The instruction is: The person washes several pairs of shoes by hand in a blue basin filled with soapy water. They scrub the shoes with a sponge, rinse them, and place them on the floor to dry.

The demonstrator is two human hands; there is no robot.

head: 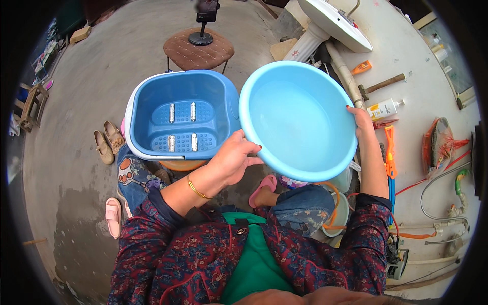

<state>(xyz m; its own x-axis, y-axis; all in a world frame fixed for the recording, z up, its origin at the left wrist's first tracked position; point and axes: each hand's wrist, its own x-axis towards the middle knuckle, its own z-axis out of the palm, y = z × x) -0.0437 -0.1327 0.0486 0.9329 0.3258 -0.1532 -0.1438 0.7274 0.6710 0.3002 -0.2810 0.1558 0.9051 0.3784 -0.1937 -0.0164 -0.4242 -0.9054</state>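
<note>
A round light-blue plastic basin (299, 122) is held up in front of me in both hands. My left hand (238, 156) grips its lower left rim, thumb on the edge. On the right side, my right hand (360, 120) holds the rim with the fingers partly hidden behind it. Whether the basin holds water I cannot tell. Just left of it stands a blue foot-bath tub (183, 91) with a white outer edge, several metal rollers (193, 111) and raised bumps on its floor. Part of an orange object (183, 165) shows beneath the tub.
A brown padded stool (198, 53) bears a phone on a stand (201, 38). A white pedestal washbasin (335, 23) stands at upper right. Along the right lie a hammer (385, 83), a white pump bottle (382, 109) and hoses. Tan shoes (103, 147) and pink slippers (113, 217) are at left.
</note>
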